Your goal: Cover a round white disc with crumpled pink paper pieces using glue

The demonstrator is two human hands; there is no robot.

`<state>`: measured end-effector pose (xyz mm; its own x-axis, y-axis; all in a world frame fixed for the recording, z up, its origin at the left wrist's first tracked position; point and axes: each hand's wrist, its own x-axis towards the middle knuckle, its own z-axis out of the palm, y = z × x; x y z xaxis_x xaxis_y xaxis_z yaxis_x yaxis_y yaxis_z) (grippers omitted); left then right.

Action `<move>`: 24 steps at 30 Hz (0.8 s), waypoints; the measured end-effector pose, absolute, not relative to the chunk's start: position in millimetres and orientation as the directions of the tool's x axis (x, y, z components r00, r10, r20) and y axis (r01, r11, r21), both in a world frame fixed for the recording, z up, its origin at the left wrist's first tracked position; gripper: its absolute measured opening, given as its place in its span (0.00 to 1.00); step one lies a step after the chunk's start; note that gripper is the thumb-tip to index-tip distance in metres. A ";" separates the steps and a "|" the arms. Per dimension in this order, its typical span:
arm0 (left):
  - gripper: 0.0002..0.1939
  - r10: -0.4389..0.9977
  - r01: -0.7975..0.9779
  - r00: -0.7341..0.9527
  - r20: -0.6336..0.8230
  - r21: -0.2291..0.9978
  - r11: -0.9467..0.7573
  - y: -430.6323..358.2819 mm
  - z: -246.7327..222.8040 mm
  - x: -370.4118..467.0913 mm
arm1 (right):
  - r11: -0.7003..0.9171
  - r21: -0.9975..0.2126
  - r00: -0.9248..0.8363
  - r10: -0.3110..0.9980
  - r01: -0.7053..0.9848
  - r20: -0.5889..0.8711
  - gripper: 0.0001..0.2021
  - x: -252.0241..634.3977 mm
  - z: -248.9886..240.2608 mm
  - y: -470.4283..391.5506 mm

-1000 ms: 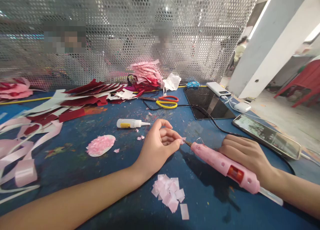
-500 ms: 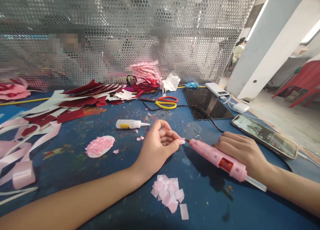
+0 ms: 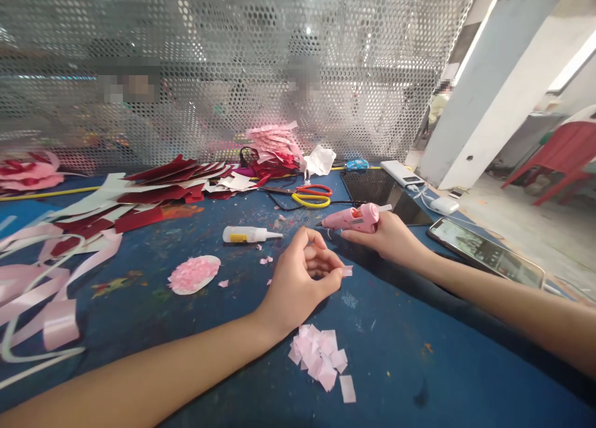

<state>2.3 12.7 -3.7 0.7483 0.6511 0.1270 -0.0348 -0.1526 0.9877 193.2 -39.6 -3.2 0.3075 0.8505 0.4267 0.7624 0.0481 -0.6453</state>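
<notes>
Between thumb and fingertip, my left hand (image 3: pixel 305 279) pinches a small pink ribbon piece (image 3: pixel 347 271). My right hand (image 3: pixel 395 236) is wrapped round a pink hot glue gun (image 3: pixel 350 219), whose nozzle points left above the table, beyond my left hand and apart from the ribbon piece. Just below my left wrist lies a pile of cut pink ribbon squares (image 3: pixel 319 356), one of them a little apart. To the left rests a white oval base (image 3: pixel 205 285) largely covered with ruffled pink pieces (image 3: pixel 192 273). A small white glue bottle (image 3: pixel 244 234) lies on its side near my left fingertips.
Scissors (image 3: pixel 311 195) with red and yellow handles lie farther back. Dark red and white strips (image 3: pixel 153 192) and pink ribbon loops (image 3: pixel 60 322) spread over the left. A phone (image 3: pixel 484 254), a black tablet (image 3: pixel 414 205) and a white power bank (image 3: pixel 401 173) stand right, before a perforated metal screen (image 3: pixel 233 92).
My right hand has swung the glue gun back and to the left, and its nozzle has left the ribbon piece. My left hand still pinches the piece in nearly the same place.
</notes>
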 end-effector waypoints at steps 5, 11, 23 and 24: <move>0.20 0.656 -0.050 0.748 0.101 0.994 -0.095 13.7 -3.5 3.8 | 0.115 -0.532 0.443 0.422 0.839 0.791 0.16 187.3 -6.7 -68.0; 0.21 0.619 -0.066 0.781 0.078 0.997 -0.044 14.2 -1.4 5.2 | 0.276 -0.496 0.122 0.767 0.823 0.629 0.06 159.8 -13.3 -97.6; 0.21 0.618 -0.039 0.785 0.037 0.999 -0.011 14.6 -0.3 6.4 | 0.264 -0.519 0.057 0.850 0.813 0.523 0.05 157.0 -14.6 -92.8; 0.21 0.618 -0.041 0.786 0.035 0.999 -0.005 14.7 -0.4 6.5 | 0.264 -0.516 0.057 0.849 0.815 0.525 0.05 157.0 -14.7 -92.8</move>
